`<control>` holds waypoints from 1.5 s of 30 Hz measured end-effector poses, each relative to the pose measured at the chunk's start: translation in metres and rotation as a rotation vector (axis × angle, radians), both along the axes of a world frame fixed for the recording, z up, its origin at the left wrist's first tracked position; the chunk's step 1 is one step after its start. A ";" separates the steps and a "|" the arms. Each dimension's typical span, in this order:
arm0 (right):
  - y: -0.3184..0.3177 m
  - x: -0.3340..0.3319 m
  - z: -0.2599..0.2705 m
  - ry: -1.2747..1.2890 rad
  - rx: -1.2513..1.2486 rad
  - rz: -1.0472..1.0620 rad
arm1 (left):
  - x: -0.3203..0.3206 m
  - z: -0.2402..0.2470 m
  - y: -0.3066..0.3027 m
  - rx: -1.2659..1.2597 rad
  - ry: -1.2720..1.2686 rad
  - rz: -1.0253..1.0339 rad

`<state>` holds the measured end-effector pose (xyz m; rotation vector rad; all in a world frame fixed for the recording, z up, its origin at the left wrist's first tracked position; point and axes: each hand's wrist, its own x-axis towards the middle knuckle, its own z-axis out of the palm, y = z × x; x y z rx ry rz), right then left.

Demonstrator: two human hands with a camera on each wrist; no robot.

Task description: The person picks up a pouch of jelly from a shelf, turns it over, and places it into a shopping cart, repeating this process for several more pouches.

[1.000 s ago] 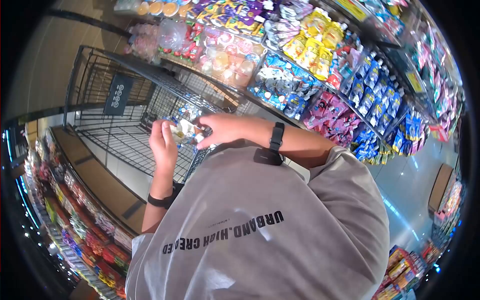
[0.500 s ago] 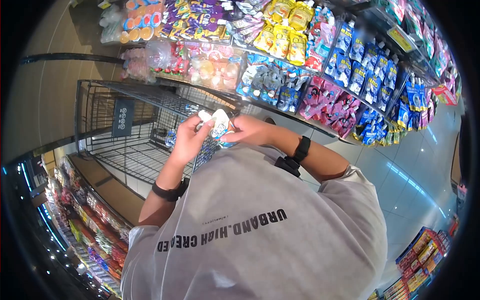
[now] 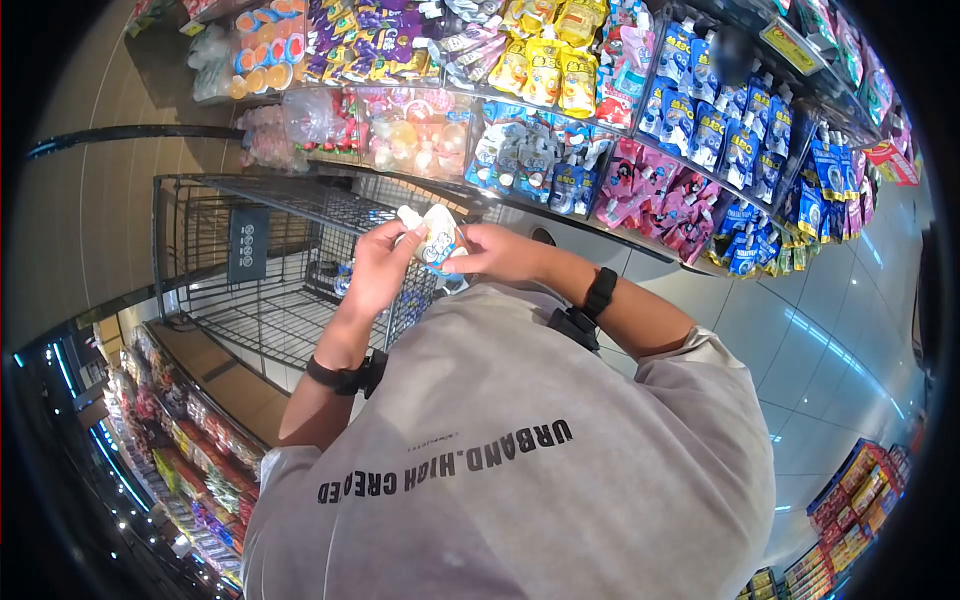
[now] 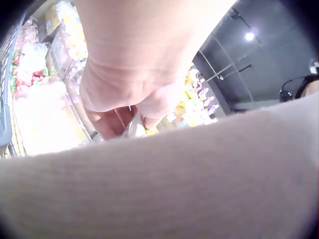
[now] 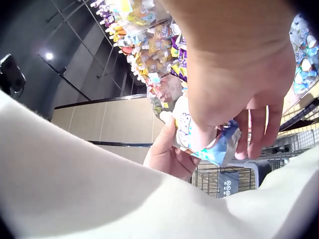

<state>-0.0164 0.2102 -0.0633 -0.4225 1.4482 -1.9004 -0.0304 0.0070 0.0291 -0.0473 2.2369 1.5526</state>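
Note:
In front of the shirt, both hands hold a white-and-blue spouted pouch (image 3: 441,238) with cartoon print, its white cap pointing to the upper left. My left hand (image 3: 380,268) pinches the pouch near its spout, between thumb and fingers. My right hand (image 3: 497,252) grips the opposite, blue end, thumb across the front. The right wrist view shows the right thumb laid over the pouch (image 5: 184,130) and the left hand (image 5: 169,157) below the spout. In the left wrist view, the left hand (image 4: 132,84) hides most of the pouch.
A black wire shopping cart (image 3: 255,188) stands just beyond the hands, with some blue packs (image 3: 325,277) inside. Shelves ahead and to the right hold yellow pouches (image 3: 543,68), blue pouches (image 3: 708,130) and pink packs (image 3: 660,200). Another packed shelf (image 3: 180,420) runs along the left.
The hands and pouch have come up and to the right, away from over the cart. The pouch's printed front now faces up, and the left thumb has closed onto its spout end.

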 end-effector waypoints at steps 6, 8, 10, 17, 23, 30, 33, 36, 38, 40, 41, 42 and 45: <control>-0.004 -0.018 0.005 0.066 0.159 0.007 | 0.000 -0.003 -0.008 0.075 -0.236 0.228; -0.004 -0.020 0.004 0.037 0.154 0.033 | 0.001 -0.003 -0.009 0.075 -0.240 0.224; -0.002 -0.022 -0.001 0.010 0.152 0.059 | 0.000 -0.004 -0.010 0.077 -0.241 0.220; 0.021 -0.008 -0.027 -0.199 0.052 -0.086 | 0.010 -0.012 -0.020 0.073 -0.287 0.114; 0.041 -0.002 -0.089 -0.459 0.199 -0.573 | 0.023 -0.018 -0.044 0.044 -0.340 0.143; 0.018 -0.041 -0.142 -0.475 0.376 -0.723 | 0.040 -0.018 -0.057 0.041 -0.366 0.185; -0.004 -0.066 -0.177 -0.362 0.377 -0.823 | 0.047 -0.014 -0.060 0.036 -0.360 0.228; -0.022 -0.084 -0.167 -0.183 0.796 -0.802 | 0.052 -0.012 -0.066 0.048 -0.369 0.261; -0.034 -0.097 -0.173 -0.143 0.854 -0.808 | 0.057 -0.009 -0.071 0.056 -0.368 0.285; -0.041 -0.110 -0.174 -0.122 0.967 -0.773 | 0.064 -0.008 -0.075 0.071 -0.368 0.309; -0.043 -0.114 -0.175 -0.116 0.964 -0.768 | 0.067 -0.009 -0.079 0.071 -0.365 0.316; -0.044 -0.117 -0.179 -0.099 1.015 -0.743 | 0.070 -0.010 -0.083 0.082 -0.362 0.326; -0.048 -0.122 -0.183 -0.050 1.125 -0.676 | 0.079 -0.009 -0.089 0.103 -0.352 0.360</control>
